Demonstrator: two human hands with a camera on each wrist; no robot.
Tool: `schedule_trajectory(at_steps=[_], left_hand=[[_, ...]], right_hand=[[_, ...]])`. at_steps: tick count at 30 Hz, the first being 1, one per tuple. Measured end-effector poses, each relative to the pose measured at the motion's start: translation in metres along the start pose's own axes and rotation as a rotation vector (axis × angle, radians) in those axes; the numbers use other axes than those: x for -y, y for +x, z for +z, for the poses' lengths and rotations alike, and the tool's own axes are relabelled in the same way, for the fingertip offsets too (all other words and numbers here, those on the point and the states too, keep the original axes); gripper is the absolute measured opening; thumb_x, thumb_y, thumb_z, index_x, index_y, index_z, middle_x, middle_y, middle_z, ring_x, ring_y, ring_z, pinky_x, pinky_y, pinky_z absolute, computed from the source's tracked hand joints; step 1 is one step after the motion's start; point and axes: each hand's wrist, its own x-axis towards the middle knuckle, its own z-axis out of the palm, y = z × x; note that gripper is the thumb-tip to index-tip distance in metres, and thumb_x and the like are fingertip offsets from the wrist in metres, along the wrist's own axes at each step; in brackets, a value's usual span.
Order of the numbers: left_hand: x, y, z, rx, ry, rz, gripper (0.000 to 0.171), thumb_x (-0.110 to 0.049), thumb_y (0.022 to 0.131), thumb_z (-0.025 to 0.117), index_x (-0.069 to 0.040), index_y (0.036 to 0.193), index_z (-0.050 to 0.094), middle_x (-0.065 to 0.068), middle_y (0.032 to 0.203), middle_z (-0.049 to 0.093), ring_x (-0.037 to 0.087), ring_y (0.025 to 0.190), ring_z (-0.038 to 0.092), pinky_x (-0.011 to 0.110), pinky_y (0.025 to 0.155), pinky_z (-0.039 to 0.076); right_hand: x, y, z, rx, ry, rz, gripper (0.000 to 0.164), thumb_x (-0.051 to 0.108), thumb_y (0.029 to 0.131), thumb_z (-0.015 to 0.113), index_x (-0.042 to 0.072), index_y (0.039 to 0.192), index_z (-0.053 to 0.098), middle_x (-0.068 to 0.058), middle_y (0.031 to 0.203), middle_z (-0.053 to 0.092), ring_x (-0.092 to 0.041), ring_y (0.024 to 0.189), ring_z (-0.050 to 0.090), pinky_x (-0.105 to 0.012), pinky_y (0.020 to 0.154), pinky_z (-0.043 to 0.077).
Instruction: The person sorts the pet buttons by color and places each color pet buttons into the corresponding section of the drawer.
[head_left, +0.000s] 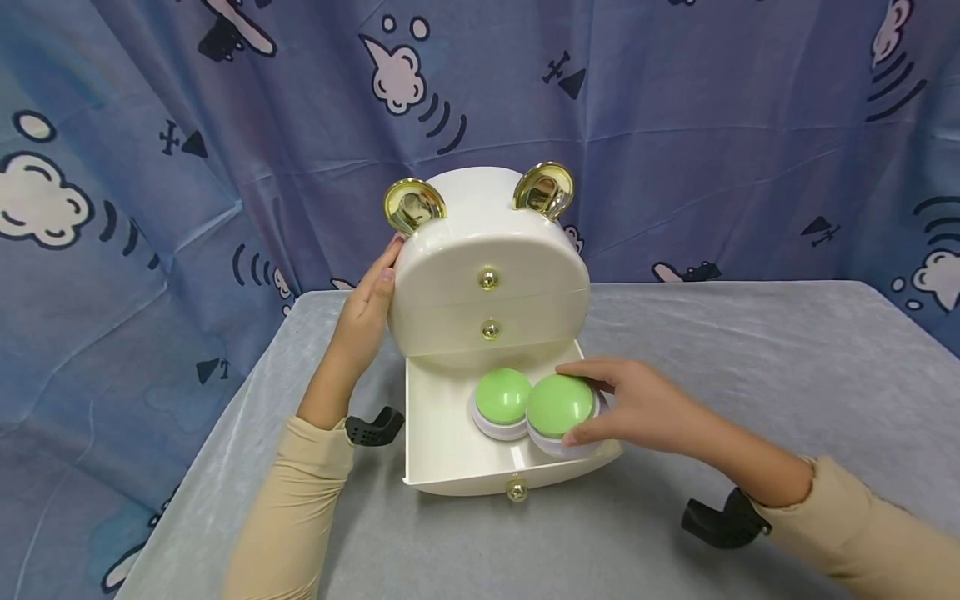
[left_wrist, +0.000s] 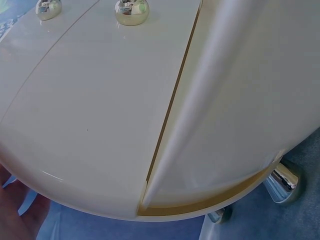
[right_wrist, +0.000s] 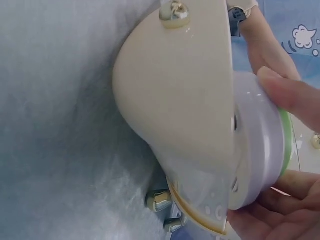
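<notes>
A white bear-shaped drawer cabinet (head_left: 491,242) with gold ears stands on the table in the head view. Its bottom drawer (head_left: 442,454) is pulled out. Inside sits a round push button (head_left: 502,397) with a green dome and white base. Beside it, my right hand (head_left: 637,406) grips a second green push button (head_left: 558,407) by its rim, over the drawer's right part. The right wrist view shows this button's white base (right_wrist: 260,145) tilted at the drawer's edge, between thumb and fingers. My left hand (head_left: 363,312) rests against the cabinet's left side, fingers extended; its fingertips are partly hidden.
Two closed drawers with gold knobs (head_left: 488,278) are above the pulled-out one. A grey cloth (head_left: 750,358) covers the table. Behind hangs a blue patterned curtain (head_left: 675,167). Gold feet (right_wrist: 159,201) show under the cabinet. A black wrist mount (head_left: 723,521) sits on the right forearm.
</notes>
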Motion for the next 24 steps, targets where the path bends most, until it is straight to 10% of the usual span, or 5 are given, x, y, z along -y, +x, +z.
schedule_trajectory(at_steps=[24], left_hand=[[-0.001, 0.000, 0.000, -0.001, -0.008, 0.000, 0.048, -0.028, 0.111, 0.027, -0.014, 0.156, 0.033, -0.002, 0.165, 0.026, 0.014, 0.153, 0.021, 0.036, 0.128, 0.016]], right_hand=[[-0.002, 0.023, 0.022, 0.085, -0.211, -0.166, 0.071, 0.026, 0.061, 0.094, 0.001, 0.122, 0.068, -0.007, 0.117, 0.072, -0.017, 0.099, 0.065, -0.036, 0.088, 0.056]])
